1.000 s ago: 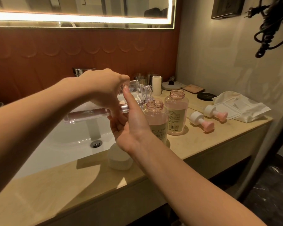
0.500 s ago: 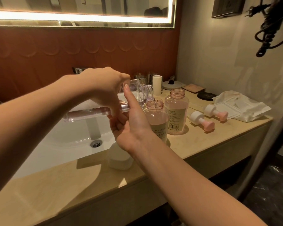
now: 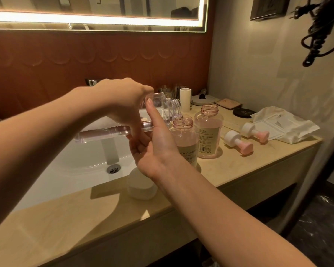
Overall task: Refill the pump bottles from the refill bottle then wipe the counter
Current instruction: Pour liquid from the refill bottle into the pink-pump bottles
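Two bottles wait uncapped and upright on the counter (image 3: 239, 167), the near pump bottle (image 3: 185, 145) and the far pump bottle (image 3: 209, 132) just beside it, probably so their necks stay free for pouring. Their pump heads (image 3: 237, 143) lie on their sides further right, near a crumpled white cloth (image 3: 289, 122) that looks set aside for the wiping. The clear refill bottle (image 3: 104, 132) is held almost level above the edge of the sink (image 3: 81, 166), its mouth just over the near pump bottle's opening; whether liquid is running cannot be told. The left hand (image 3: 121, 101) grips it from above, fingers curled round the body. The right hand (image 3: 158, 147) steadies it from below, its fingers (image 3: 152, 116) split: the index lies straight against the bottle's side, the rest curl beneath. A white cap (image 3: 140, 186) sits near the counter's front edge.
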